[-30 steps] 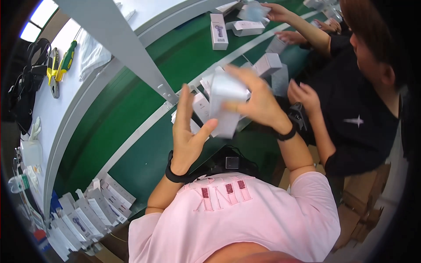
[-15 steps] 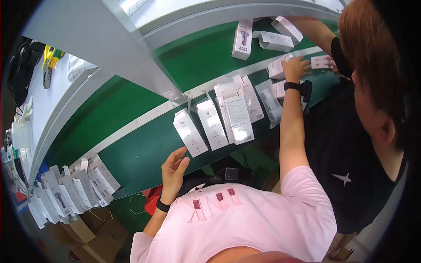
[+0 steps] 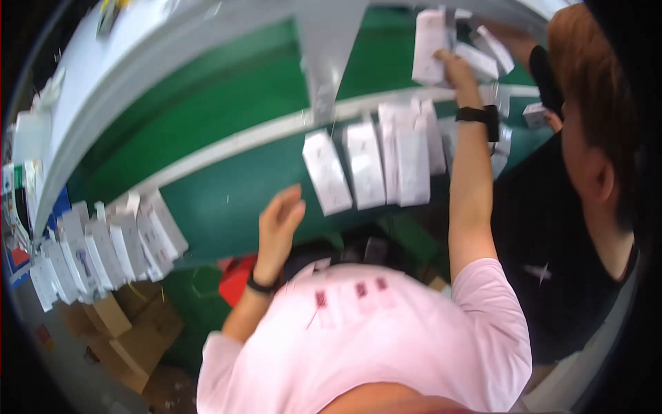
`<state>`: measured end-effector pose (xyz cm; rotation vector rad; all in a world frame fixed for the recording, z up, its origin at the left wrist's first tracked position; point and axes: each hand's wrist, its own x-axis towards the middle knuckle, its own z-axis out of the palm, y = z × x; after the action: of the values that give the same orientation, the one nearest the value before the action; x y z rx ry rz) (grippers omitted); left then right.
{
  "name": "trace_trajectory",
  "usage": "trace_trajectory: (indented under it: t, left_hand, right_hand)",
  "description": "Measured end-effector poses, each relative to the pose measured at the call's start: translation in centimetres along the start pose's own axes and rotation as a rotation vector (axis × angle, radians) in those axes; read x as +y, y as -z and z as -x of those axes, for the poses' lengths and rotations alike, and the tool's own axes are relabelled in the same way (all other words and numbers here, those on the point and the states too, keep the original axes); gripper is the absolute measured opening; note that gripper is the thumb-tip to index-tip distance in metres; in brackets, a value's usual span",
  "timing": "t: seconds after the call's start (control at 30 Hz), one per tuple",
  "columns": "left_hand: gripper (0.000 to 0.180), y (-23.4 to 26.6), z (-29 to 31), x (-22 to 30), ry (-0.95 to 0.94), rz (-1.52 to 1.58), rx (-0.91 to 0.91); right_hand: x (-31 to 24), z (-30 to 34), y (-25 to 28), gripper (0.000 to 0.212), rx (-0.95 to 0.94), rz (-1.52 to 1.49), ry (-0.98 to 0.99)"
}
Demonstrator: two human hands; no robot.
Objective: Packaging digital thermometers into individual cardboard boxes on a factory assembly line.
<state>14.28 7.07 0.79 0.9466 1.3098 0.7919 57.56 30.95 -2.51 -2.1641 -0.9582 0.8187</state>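
Green worktable [image 3: 231,203], brown cardboard [image 3: 141,338] below, right hand [image 3: 456,67] grasping white box [image 3: 429,41]

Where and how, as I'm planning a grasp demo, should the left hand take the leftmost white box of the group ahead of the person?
Probably grip the white box across its narrow middle, coming from the near left. No box abuts its left long side, so the left hand can wrap its fingers there; the slim gap before the next box may suit the thumb.
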Motion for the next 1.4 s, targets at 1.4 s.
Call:
trace_trajectory:
  t: [1.4]
  left_hand:
    - [0.052, -2.1, 1.8, -4.0, 0.317, -0.073, 0.530]
  right_hand:
    - [0.0, -21.9, -12.3, 0.070, 0.213, 0.402, 0.421]
